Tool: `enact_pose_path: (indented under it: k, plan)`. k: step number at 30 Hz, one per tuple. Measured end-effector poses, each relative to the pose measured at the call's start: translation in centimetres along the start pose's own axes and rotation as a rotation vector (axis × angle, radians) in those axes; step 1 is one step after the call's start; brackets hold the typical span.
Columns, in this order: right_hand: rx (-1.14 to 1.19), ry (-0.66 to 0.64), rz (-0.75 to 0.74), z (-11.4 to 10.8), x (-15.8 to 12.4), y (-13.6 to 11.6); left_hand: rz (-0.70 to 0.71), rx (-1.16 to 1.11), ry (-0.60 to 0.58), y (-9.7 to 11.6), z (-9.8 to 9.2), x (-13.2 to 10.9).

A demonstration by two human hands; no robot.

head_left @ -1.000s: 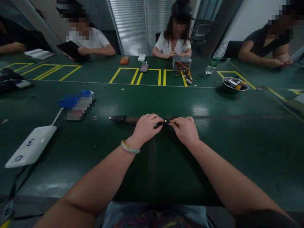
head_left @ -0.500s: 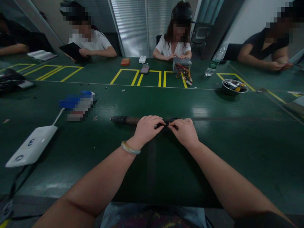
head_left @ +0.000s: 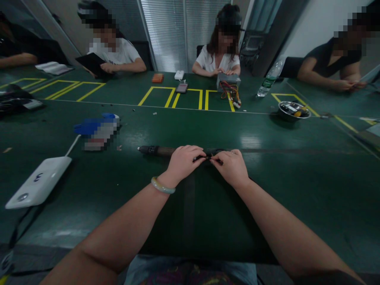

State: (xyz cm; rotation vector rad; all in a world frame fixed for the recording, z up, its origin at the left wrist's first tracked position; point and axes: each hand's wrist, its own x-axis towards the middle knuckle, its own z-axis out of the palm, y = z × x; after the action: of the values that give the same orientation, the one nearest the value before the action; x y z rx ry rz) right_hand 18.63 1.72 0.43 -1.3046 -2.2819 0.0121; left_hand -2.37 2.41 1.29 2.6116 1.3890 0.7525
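A long dark tool shaped like an electric screwdriver (head_left: 160,151) lies crosswise on the green table, its metal tip pointing left. My left hand (head_left: 185,160) is in front of its body, fingers closed in a pinch on a small black piece (head_left: 198,158). Close beside it, my right hand (head_left: 233,166) pinches another small black piece (head_left: 219,162). The fingertips of both hands almost meet, with a tiny detail between them too small to make out. Part of the tool is hidden behind my hands.
On the left lie a white power bank (head_left: 40,182) with a cord and a blurred phone-like object (head_left: 102,132). Farther off are a metal bowl (head_left: 293,116) of parts, a plastic bottle (head_left: 268,81) and a grey box with coloured wires (head_left: 228,82). Several people sit opposite.
Both hands stay in nearly the same place, still pinching the small black pieces. The view has shifted very slightly; the tool lies where it was.
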Motion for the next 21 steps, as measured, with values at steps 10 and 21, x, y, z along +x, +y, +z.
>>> enact_pose_path:
  k: [10, 21]
  plan:
    - [-0.017, -0.018, 0.03, 0.16, 0.25, 0.07, 0.005, 0.023, -0.013, -0.06, -0.04, 0.02]
    - [0.022, -0.028, 0.053, 0.5, 0.22, 0.45, -0.014, 0.008, -0.003, -0.03, 0.04, 0.06]
